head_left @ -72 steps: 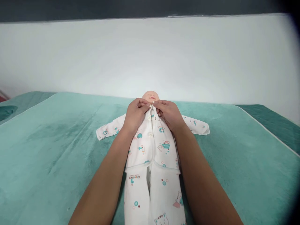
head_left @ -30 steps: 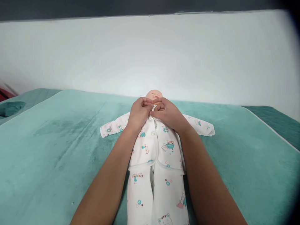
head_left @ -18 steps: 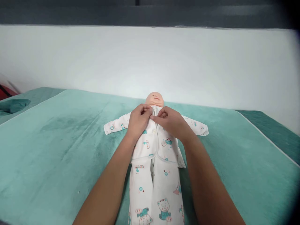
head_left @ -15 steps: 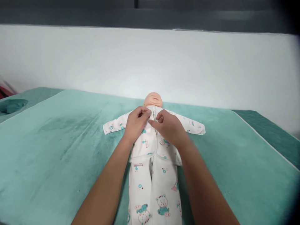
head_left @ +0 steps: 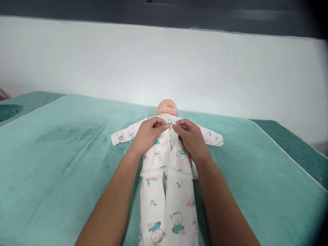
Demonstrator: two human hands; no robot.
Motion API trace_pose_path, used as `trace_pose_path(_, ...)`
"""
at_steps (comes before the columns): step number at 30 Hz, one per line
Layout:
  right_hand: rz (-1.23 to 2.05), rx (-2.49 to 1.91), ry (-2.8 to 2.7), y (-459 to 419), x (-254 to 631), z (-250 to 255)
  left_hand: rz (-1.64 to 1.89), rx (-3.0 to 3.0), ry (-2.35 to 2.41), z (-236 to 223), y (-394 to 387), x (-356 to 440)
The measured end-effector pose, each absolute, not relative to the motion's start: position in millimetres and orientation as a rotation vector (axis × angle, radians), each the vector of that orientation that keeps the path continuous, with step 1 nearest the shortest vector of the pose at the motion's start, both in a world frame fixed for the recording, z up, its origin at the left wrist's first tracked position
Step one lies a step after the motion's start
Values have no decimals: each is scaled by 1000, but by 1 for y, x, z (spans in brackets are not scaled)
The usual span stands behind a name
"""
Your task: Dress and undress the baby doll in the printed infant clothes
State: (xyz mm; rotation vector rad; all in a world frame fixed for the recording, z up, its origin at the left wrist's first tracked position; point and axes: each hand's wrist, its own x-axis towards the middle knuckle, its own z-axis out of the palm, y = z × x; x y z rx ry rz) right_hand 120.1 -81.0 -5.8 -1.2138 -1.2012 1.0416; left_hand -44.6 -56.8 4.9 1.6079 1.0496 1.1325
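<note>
A baby doll (head_left: 167, 107) lies on its back, head away from me, dressed in a white printed baby jacket (head_left: 157, 160) and matching trousers (head_left: 179, 205). Both jacket sleeves stretch out to the sides. My left hand (head_left: 152, 131) pinches the left edge of the jacket's front opening near the chest. Opposite it, my right hand (head_left: 189, 135) pinches the right edge, thumb against fingers. A small gap shows between the two edges just below the neck. Lower down, the front edges meet and part again at the hem. Any fastener under my fingertips is too small to make out.
The doll lies on a teal plush cover (head_left: 77, 177) with pale seam lines near both sides. Behind its head stands a white wall (head_left: 164, 65) with a dark band above. A darker teal fold (head_left: 10, 111) lies at the far left.
My right hand has shifted up and to the right, from fingers apart to a pinch on the jacket's edge. My left hand moved slightly right along the opening. The view tilted slightly.
</note>
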Motion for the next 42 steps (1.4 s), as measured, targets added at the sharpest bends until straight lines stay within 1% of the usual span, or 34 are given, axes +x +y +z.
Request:
trace_pose_path(6, 1136, -1055, -1132, -80, 121, -4, 1182, 1523, 1019, 9, -64, -33)
trace_pose_path(16, 1127, -1048, -1177, -74, 127, -9, 1153, 1444, 948, 3, -58, -37)
trace_pose_path(26, 1264, -979, -1195, -69, 132, -10, 1126, 1520, 1027, 6, -61, -34)
trace_pose_path(32, 1286, -980, -1277, -70, 135, -8, 1125, 1598, 1080, 5, -62, -32)
trace_pose_path(42, 1262, -992, -1456, -75, 136, -7, 1144, 1547, 1157, 8, -64, -27)
